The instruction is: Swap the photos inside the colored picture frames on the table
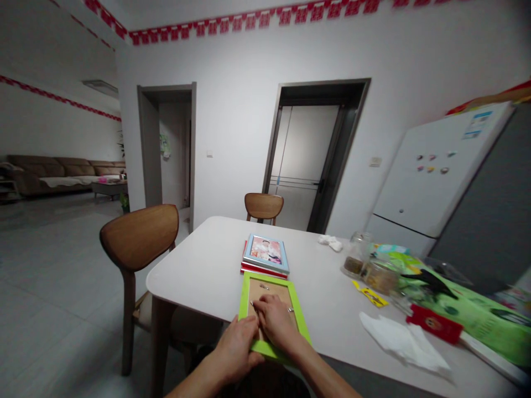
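While the left hand (239, 341) pinches the green frame (297, 310), the right hand (277, 320) bunches its fingers against the backing board (280, 291); grip undeterminable.

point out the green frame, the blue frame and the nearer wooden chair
green frame (279, 291), head view, on its brown back panel
blue frame (266, 252), head view, on the middle of its front
nearer wooden chair (141, 237), head view, on its backrest
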`<action>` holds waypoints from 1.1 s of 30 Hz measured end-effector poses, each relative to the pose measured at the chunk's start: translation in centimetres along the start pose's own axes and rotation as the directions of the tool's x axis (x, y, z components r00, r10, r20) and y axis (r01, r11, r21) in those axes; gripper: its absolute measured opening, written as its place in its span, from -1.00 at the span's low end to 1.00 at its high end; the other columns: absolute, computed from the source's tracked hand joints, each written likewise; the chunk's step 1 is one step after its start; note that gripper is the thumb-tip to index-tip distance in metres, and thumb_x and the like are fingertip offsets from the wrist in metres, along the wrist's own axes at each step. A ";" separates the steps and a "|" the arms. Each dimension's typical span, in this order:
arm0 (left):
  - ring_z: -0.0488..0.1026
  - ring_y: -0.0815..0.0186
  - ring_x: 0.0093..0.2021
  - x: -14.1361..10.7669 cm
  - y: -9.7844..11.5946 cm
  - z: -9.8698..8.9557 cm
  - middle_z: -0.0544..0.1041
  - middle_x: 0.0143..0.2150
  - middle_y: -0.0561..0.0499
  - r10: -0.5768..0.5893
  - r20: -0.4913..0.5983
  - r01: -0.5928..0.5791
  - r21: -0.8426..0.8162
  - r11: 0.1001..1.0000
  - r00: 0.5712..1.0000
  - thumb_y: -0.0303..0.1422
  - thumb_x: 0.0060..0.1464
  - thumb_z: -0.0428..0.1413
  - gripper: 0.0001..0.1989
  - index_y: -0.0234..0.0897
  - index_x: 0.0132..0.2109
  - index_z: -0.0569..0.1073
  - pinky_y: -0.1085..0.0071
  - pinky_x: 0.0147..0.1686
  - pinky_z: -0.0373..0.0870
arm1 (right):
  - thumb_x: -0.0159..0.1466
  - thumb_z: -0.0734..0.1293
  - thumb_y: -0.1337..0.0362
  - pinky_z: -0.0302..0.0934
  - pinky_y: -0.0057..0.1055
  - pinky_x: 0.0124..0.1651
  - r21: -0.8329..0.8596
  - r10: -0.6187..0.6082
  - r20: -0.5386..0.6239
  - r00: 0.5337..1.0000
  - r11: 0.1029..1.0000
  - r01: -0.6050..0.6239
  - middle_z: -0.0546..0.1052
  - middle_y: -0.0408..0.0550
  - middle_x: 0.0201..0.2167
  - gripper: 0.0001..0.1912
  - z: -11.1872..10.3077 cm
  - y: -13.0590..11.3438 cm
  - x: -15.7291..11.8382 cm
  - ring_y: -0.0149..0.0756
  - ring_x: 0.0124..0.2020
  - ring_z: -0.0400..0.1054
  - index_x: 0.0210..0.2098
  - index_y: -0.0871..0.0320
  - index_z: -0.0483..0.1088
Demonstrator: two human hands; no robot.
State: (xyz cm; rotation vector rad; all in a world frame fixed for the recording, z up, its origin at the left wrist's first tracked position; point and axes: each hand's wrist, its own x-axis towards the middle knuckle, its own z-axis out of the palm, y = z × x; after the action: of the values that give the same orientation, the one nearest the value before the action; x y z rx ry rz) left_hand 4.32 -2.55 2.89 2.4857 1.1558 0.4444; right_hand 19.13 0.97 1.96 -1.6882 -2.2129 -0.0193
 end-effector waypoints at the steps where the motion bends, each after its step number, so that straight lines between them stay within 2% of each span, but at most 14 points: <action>1: 0.23 0.23 -0.08 0.0 0.0 -0.1 0.32 -0.07 0.04 0.003 -0.001 -0.003 -0.005 1.000 1.000 -0.39 -0.18 0.14 -0.60 -0.20 -0.14 0.22 0.38 -0.05 0.12 | 0.19 0.10 0.26 -0.01 -0.43 -0.25 0.001 -0.005 0.006 1.000 1.000 0.005 0.41 -0.05 -0.35 -0.73 0.1 -0.2 0.3 -0.30 -0.25 0.19 -0.37 0.08 0.42; 8: 0.25 0.24 -0.10 -0.1 0.2 -0.4 0.35 -0.11 0.04 0.017 -0.003 -0.017 -0.043 0.999 1.000 -0.39 -0.17 0.13 -0.67 -0.21 -0.20 0.25 0.36 -0.03 0.09 | 0.12 0.20 0.24 -0.03 -0.45 -0.24 0.033 -0.053 0.049 0.997 0.998 0.051 0.42 -0.13 -0.35 -0.83 -0.1 -0.4 0.2 -0.31 -0.22 0.19 -0.50 0.07 0.41; 11: 0.25 0.23 -0.11 -0.2 0.2 -0.4 0.35 -0.12 0.04 0.005 -0.007 -0.005 -0.041 0.999 1.000 -0.38 -0.17 0.13 -0.70 -0.21 -0.22 0.26 0.35 -0.04 0.10 | 0.14 0.17 0.23 -0.02 -0.46 -0.21 0.054 -0.022 0.036 0.999 0.998 0.020 0.44 -0.14 -0.30 -0.81 -0.2 -0.1 0.3 -0.32 -0.20 0.21 -0.43 0.05 0.42; 15: 0.27 0.22 -0.13 -0.6 0.2 -0.3 0.36 -0.12 0.02 -0.004 -0.014 0.004 -0.039 0.999 1.000 -0.36 -0.20 0.14 -0.66 -0.21 -0.19 0.27 0.35 -0.04 0.13 | 0.17 0.10 0.26 0.02 -0.48 -0.20 0.078 0.122 -0.016 0.992 0.990 -0.121 0.46 -0.06 -0.24 -0.72 0.0 1.5 2.0 -0.34 -0.20 0.26 -0.22 0.11 0.37; 19: 0.28 0.21 -0.09 -1.0 0.3 -0.3 0.37 -0.10 0.00 -0.018 0.014 0.019 -0.065 0.998 1.000 -0.35 -0.22 0.15 -0.58 -0.21 -0.14 0.27 0.31 0.01 0.08 | 0.14 0.13 0.22 0.04 -0.47 -0.34 0.075 0.293 -0.027 0.956 0.954 -0.290 0.50 -0.03 -0.37 -0.75 0.7 3.3 4.0 -0.32 -0.32 0.32 -0.37 0.13 0.41; 23: 0.21 0.18 0.02 -1.1 0.1 -0.3 0.32 0.02 -0.03 -0.026 0.054 0.030 -0.082 0.996 0.998 -0.34 -0.24 0.16 -0.48 -0.22 -0.05 0.24 0.29 0.08 -0.01 | 0.10 0.17 0.18 0.02 -0.46 -0.42 0.066 0.417 -0.023 0.909 0.907 -0.415 0.50 -0.04 -0.44 -0.78 1.6 4.2 5.2 -0.31 -0.39 0.33 -0.46 0.11 0.40; 28: 0.11 0.18 0.11 -1.1 -0.2 0.2 0.23 0.11 -0.09 -0.042 0.060 0.048 -0.109 0.993 0.997 -0.34 -0.22 0.13 -0.36 -0.26 0.07 0.16 0.27 0.13 -0.11 | 0.02 0.23 0.21 0.03 -0.45 -0.46 0.082 0.512 0.008 0.859 0.856 -0.510 0.50 -0.03 -0.43 -0.85 2.2 5.0 6.5 -0.27 -0.39 0.34 -0.50 0.11 0.39; 33: 0.13 0.17 0.10 -1.0 -0.4 0.1 0.25 0.10 -0.12 -0.043 0.079 0.050 -0.095 0.994 0.996 -0.35 -0.24 0.16 -0.34 -0.30 0.08 0.17 0.26 0.13 -0.10 | -0.03 0.25 0.26 0.06 -0.41 -0.45 0.138 0.583 0.012 0.812 0.804 -0.579 0.49 0.04 -0.42 -0.88 2.3 5.3 7.3 -0.19 -0.36 0.35 -0.50 0.15 0.38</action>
State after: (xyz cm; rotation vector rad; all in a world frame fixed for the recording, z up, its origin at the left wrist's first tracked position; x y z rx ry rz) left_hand 3.47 -3.12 2.53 2.3670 1.1323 0.3791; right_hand 21.88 9.78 0.83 -2.1913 -1.5402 0.2534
